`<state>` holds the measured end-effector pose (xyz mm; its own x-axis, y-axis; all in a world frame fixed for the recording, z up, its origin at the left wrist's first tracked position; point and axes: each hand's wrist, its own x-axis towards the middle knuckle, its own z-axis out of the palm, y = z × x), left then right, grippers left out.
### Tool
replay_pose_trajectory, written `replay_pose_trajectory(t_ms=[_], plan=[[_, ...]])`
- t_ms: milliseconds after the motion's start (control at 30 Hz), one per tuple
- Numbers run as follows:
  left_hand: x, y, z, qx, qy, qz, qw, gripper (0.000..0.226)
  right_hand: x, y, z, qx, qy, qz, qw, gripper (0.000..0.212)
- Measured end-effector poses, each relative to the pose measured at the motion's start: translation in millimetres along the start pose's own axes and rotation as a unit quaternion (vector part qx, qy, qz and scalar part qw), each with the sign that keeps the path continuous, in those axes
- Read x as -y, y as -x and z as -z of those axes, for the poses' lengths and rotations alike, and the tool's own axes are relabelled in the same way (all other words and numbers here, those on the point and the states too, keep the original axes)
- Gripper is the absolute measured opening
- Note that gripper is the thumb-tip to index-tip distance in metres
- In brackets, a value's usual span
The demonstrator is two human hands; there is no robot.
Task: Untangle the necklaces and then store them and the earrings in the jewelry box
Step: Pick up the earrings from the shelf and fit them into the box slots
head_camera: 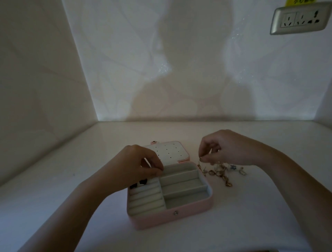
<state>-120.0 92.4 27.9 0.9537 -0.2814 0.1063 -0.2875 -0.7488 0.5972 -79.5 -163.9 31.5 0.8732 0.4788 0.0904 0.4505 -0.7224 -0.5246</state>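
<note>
The left hand (pixel 142 161) hides the upper-left corner of the jewelry box (pixel 161 218) and whatever its fingertips pinch. Right of centre, the jewelry heap (pixel 221 171) is too small and dim to sort.

Dim light. A white tabletop (pixel 251 215) filled the lower half of the frame in front of me, with one dark speck (pixel 73 174) at its left. Behind it stood a pale back wall (pixel 260 72), faintly patterned and glittering in spots, with a soft shadow (pixel 179 93) at its centre. A plain side wall (pixel 36 81) closed off the left. At upper right sat a silver-framed wall socket (pixel 300 18), with a yellow sticker (pixel 301 2) just above it, cut off by the top edge.
</note>
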Motion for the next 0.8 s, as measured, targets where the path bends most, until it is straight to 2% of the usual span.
replay_pose_trajectory(t_ms=[133, 233, 333, 467, 600, 800], plan=[[-1.5, -1.1, -0.2, -0.040, 0.071, -0.015, 0.997, 0.008, 16.4, 1.1, -14.6, -0.147, -0.101, 0.095, 0.979, 0.015], [-1.4, -3.7, 1.6, -0.076, 0.143, 0.020, 0.987, 0.005, 26.7, 2.6, -26.1, -0.195, -0.175, 0.146, 0.954, 0.016], [11.9, -6.7, 11.5, -0.083, 0.066, 0.038, 0.994, 0.013, 32.1, 2.5, -32.0, -0.189, -0.227, 0.152, 0.943, 0.013], [23.2, -3.0, 28.9, 0.016, 0.015, 0.066, 0.998, 0.014, 35.8, 0.4, -37.7, -0.160, -0.304, 0.142, 0.928, 0.014], [25.9, -1.0, 35.4, 0.065, -0.018, 0.049, 0.996, 0.014, 40.5, -1.6, -43.7, -0.143, -0.315, 0.136, 0.928, 0.015], [29.6, -1.8, 36.1, 0.068, -0.059, 0.033, 0.995, 0.010, 44.3, -3.3, -50.8, -0.155, -0.269, 0.145, 0.939, 0.019]])
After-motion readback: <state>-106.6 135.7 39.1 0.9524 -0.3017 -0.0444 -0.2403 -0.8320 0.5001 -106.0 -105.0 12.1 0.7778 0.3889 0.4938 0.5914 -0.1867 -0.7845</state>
